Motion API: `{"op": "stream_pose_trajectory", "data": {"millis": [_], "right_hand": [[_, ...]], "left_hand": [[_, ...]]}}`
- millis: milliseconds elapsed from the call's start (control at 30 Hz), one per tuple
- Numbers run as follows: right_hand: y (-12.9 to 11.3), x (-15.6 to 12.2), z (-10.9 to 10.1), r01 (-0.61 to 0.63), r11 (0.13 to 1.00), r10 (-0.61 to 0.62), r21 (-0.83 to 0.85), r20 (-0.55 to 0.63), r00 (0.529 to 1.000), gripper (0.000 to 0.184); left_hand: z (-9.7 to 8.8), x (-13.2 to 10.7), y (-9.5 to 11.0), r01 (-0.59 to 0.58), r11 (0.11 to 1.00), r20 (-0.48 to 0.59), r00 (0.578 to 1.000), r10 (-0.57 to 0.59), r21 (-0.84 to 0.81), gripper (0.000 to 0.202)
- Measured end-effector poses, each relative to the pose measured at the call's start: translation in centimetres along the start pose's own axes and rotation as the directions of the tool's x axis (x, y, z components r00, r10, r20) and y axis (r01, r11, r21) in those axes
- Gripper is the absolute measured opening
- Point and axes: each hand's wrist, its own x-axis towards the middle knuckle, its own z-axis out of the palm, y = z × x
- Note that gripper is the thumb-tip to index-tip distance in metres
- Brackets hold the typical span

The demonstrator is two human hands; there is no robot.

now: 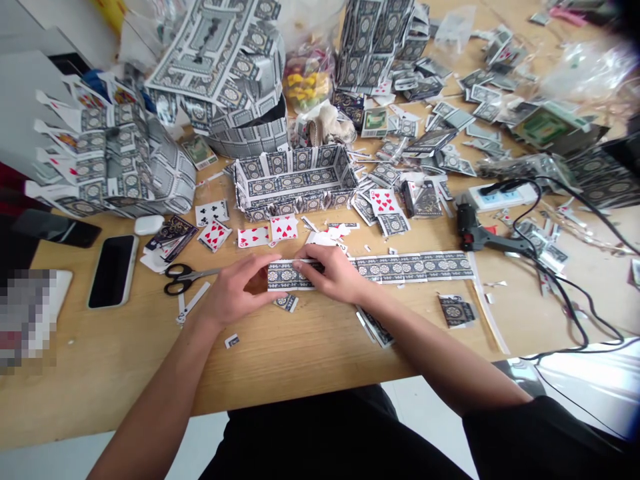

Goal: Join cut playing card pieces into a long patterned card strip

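Black clothing (300,440) covers the person's lap, in front of the table (280,367). An open tray (295,202) made of patterned cards stands farther in. On the tray's near side lies a strip (405,269) of joined cards, backs up, running out rightward past the tray. The left hand (235,290) is half open, thumb and fingers curved about the strip's left end; whether it grips cannot be told. The right hand (333,273) is nearly closed, thumb on top of the strip and fingers bent, pinching it. Face-up cards (284,228) lie between the tray and the strip. Scissors (183,279) lie left of the tray and nearer the person, with a phone (113,270) farther left. A basket (175,167) stands left of the tray, a bag (307,77) behind it. A glue gun (490,239) lies to the tray's right, near a power block (505,195).
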Motion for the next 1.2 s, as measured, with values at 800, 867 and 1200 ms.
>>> {"op": "stream_pose_trajectory", "data": {"millis": [800,867,1200], "right_hand": [[0.2,0.4,-2.4,-0.122,0.992,0.118,0.019,0.162,0.98,0.025],[0.3,0.4,-2.2,-0.122,0.991,0.111,0.051,0.171,0.979,0.025],[0.4,0.5,-2.0,-0.129,0.988,0.114,0.084,0.168,0.979,0.023]], "left_hand": [[-0.4,0.0,-0.1,0.141,0.988,0.007,0.99,-0.141,-0.059,0.06],[-0.2,-0.1,-0.2,0.152,0.984,0.014,0.988,-0.151,-0.089,0.06],[0.3,-0.4,0.1,0.348,0.873,0.128,0.937,-0.324,-0.341,0.07]]}}
